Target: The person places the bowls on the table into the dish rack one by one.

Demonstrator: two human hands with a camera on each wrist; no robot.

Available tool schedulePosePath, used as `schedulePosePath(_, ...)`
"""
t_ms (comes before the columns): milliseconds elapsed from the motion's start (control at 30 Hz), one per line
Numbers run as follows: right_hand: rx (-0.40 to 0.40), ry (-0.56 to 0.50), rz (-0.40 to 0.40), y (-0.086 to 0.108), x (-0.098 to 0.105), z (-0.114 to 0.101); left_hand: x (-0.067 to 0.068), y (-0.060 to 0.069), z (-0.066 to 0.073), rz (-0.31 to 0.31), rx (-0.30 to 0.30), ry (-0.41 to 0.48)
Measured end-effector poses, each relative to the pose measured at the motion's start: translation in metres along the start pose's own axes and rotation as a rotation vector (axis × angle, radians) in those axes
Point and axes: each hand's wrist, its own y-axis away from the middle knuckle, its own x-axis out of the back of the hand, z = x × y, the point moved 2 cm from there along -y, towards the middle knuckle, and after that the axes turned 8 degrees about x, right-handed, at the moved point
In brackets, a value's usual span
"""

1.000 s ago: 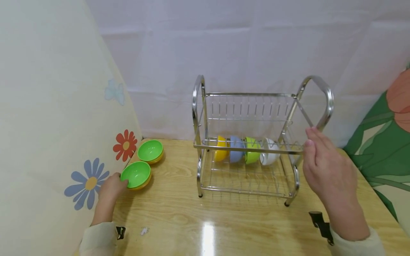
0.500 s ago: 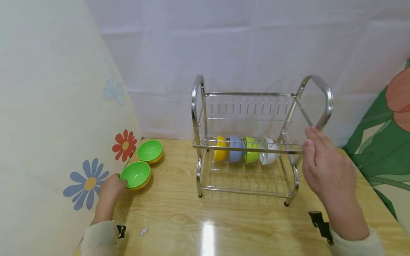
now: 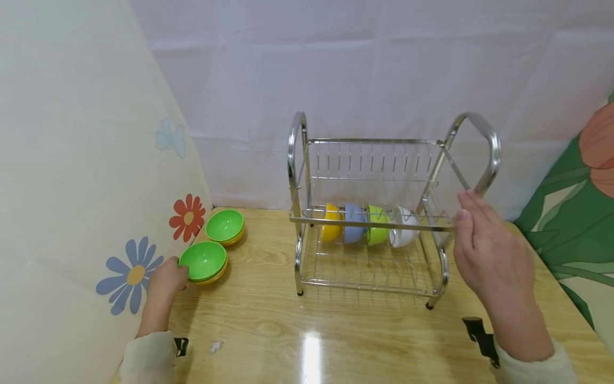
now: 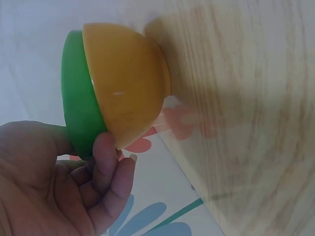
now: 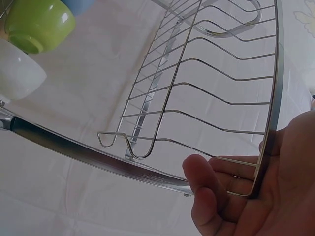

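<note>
My left hand [image 3: 165, 280] pinches the near-left rim of a green bowl [image 3: 203, 261]. That bowl sits nested, a little tilted, in a yellow bowl [image 4: 125, 83], whose foot is at the wooden table in the left wrist view. Behind them another green bowl [image 3: 224, 225] rests in a second yellow bowl [image 3: 235, 240]. On the right, my right hand [image 3: 496, 256] grips the front corner of the upper shelf of a metal dish rack [image 3: 369, 223]; its fingers curl under the frame in the right wrist view.
Standing on edge in the lower rack are a yellow bowl [image 3: 331, 223], a blue bowl [image 3: 354, 223], a light green bowl [image 3: 378, 226] and a white bowl [image 3: 404, 228]. A flowered wall [image 3: 96, 213] borders the table [image 3: 259, 320] on the left; white cloth [image 3: 259, 96] hangs behind.
The green bowl in my left hand has risen very slightly at its rim, and the left fingers have shifted on it. My right hand keeps its place on the rack.
</note>
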Motion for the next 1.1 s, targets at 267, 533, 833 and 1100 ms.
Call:
schedulePosePath(267,0.006,0.002,0.01,0.001,0.0,0.001,0.005,0.002,0.005,-0.012,0.016,0.024)
schedulePosePath(533,0.004,-0.004,0.001,0.001,0.0,0.002,0.008,0.006,0.011,-0.008,0.002,0.041)
schedulePosePath(833,-0.006,-0.005,-0.015,0.0,0.0,0.002,0.01,0.015,0.02,-0.014,-0.002,0.077)
schedulePosePath(1100,-0.006,-0.004,-0.015,0.0,0.0,0.001,0.013,0.022,0.029,-0.066,-0.063,0.138)
